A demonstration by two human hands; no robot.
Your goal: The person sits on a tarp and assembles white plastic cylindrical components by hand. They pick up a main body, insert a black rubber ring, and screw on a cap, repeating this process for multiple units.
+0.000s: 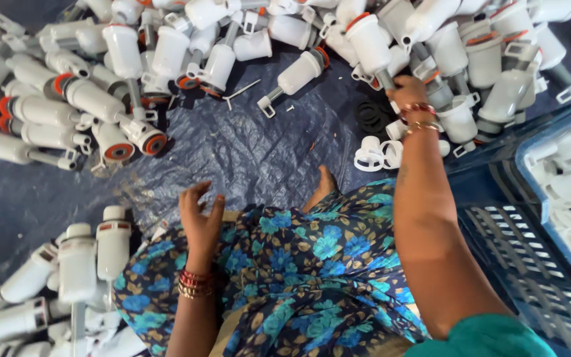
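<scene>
My right hand (410, 89) reaches out into the heap of white plastic fittings (431, 39) at the far side of the dark tarp (246, 152), its grip closed around the grey stem of one white fitting (370, 41) with an orange ring, just beside a small pile of black rubber rings (373, 116). My left hand (201, 215) hangs above my knee in the blue flowered cloth (299, 264), fingers loosely spread and holding nothing. More white fittings lie in a cluster (67, 277) near my left side, and a blue crate (550, 218) stands at my right.
</scene>
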